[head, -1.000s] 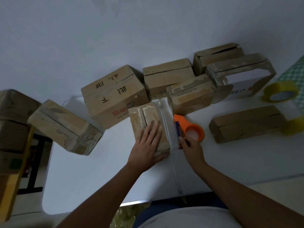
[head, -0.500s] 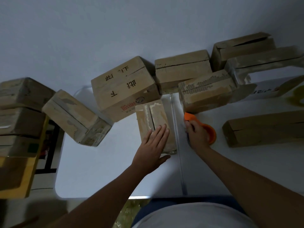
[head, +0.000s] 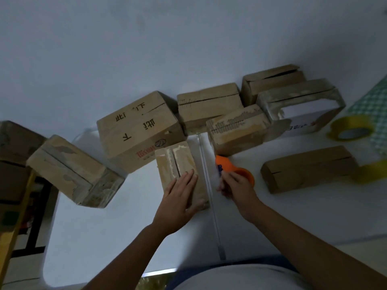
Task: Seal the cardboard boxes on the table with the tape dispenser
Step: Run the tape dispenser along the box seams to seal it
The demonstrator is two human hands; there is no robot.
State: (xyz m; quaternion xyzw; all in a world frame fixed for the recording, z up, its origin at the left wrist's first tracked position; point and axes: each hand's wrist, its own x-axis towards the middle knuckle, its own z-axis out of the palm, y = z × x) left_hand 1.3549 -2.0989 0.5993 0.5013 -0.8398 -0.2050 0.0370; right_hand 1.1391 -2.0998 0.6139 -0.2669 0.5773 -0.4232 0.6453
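Fingers of my right hand (head: 234,186) now wrap the orange tape dispenser (head: 235,169); a second ago they only touched its near edge as it lay on the worktop (head: 293,214). The tool looks tipped up off the surface, though blur hides whether it has fully left it. I judge the pickup is nearly done and taping can begin.

My left hand (head: 180,195) has stayed flat, fingers straight, pressing the near half of the small box (head: 177,162) at the centre. Its top seam runs from 12 to 6 o'clock and shows old tape scraps but no fresh strip, so this one is still unsealed. The dispenser sits just beside it at 3 o'clock, across the worktop's centre joint.

Around the small box: a printed box (head: 136,130) touching its far end at 11 o'clock, a worn box (head: 236,128) at 1 o'clock close above the dispenser, and a long flat box (head: 307,168) at 3 o'clock. A tilted box (head: 73,172) overhangs the worktop's edge at 9 o'clock. A yellow tape roll (head: 351,127) lies far out at 2 o'clock.

The printed box crowds the seam's far end, so starting a strip there may be tight. My own left hand covers the near end and must shift as the tape comes down.
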